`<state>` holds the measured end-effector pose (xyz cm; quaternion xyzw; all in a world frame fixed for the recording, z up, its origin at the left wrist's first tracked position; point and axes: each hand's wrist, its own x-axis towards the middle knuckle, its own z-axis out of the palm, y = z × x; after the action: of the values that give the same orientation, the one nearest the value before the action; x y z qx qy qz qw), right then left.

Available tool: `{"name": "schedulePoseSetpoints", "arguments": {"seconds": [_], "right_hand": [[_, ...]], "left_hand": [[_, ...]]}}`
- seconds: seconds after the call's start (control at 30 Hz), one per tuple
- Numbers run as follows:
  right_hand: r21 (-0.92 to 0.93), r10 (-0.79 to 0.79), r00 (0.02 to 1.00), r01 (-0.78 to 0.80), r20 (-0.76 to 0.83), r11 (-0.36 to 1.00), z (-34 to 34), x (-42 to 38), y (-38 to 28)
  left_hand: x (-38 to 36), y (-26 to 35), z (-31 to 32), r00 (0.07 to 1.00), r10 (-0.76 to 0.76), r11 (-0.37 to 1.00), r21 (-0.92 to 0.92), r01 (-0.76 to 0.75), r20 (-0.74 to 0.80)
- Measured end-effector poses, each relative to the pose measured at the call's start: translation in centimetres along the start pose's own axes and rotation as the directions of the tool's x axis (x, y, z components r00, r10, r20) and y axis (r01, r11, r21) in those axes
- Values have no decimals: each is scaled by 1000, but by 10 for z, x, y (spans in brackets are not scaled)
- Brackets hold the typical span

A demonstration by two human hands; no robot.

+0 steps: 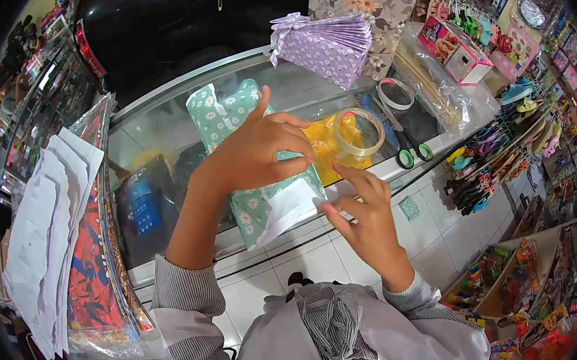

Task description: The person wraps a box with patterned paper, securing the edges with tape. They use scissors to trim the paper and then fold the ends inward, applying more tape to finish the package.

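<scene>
From my end I count two bare hands: one left hand [254, 152], one right hand [369, 224]. One green daisy-print package [253, 208]. One pleated purple daisy-print package [324, 48]. One grey floral-wrapped parcel [348, 1]. Two tape rolls: one larger roll [361, 151], one smaller roll [398, 107]. One pair of scissors [400, 134]. One yellow packet [321, 139]. One pink doll box [453, 49]. One glass-topped desk [448, 138]. One black car [170, 32]. White paper sheets [43, 231]: at least three, overlapping, can't tell exact total.
</scene>
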<state>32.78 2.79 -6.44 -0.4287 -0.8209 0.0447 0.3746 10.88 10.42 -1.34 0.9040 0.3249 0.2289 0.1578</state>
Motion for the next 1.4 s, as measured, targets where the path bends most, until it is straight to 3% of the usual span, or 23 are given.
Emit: {"name": "schedulePoseSetpoints", "arguments": {"seconds": [0.1,0.17,0.27,0.3,0.4,0.6,0.9,1.1,1.23,1.4], "right_hand": [[63,52,999,-51,-15,997,-7,7,1],[104,100,994,-95,-40,990,-1,21,-1],[-137,7,998,-16,-66,990,28,27,-1],[-112,5,998,-11,-61,994,31,27,0],[-208,14,998,-26,-61,978,30,19,-8],[-133,54,988,-73,-144,988,29,21,-10],[-239,37,997,-53,-70,970,32,18,-11],[-197,78,996,-83,-33,977,14,-3,-14],[-91,121,986,-131,-112,987,7,-9,-13],[-164,56,994,-71,-94,984,17,-2,-12]], "left_hand": [[0,2,-1,999,-38,999,4,38,35],[-2,2,2,999,-1,996,87,6,-48],[-3,10,1,988,44,972,236,-7,-151],[-2,12,0,981,56,958,286,-1,-184],[-3,15,0,979,29,963,267,27,-202],[-3,16,2,968,62,965,260,3,-242],[-4,12,1,983,48,946,323,12,-180],[-4,13,-1,985,86,946,321,-34,-148],[-4,10,1,985,96,957,287,-50,-147],[-3,9,2,982,99,954,296,-49,-158]]}}
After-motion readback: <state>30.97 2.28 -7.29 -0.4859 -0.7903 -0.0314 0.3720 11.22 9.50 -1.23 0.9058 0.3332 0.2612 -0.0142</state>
